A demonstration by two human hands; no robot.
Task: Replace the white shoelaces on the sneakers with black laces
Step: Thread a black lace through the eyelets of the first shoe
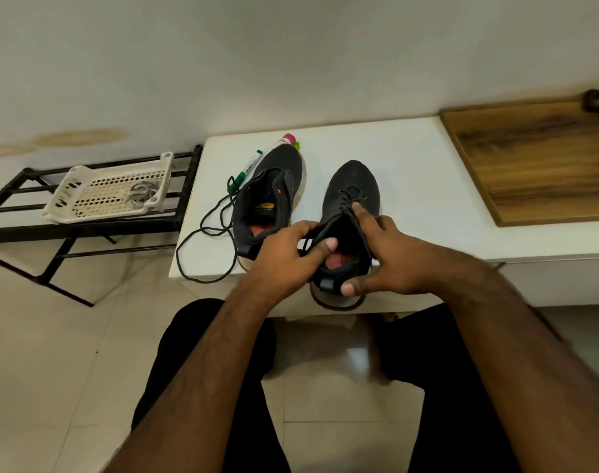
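I take the white worktop (410, 158) as my landmark. On it stand two dark sneakers: the left sneaker (272, 196) sits near its back-left corner and shows no lace in its eyelets, and the right sneaker (350, 199) is at the front edge, with its heel hanging a little over that edge. My right hand (383, 257) holds the right sneaker at the collar, the thumb pressed on the heel and the fingers (359, 213) curled over the tongue side. My left hand (284, 249) grips the other side of the collar, and its thumb and fingers pinch what looks like the end of the black lace (350, 196) already threaded in the lower eyelets. A loose black lace (202, 247) lies on the left part of the worktop and loops over its edge. I judge the sneakers light, with a soft upper that folds under pressure, so the firm heel and the sole are the better places to hold. The lace is thin and limp; I would take it close to the stiff tip. A green marker (248, 169) lies just behind the left sneaker.
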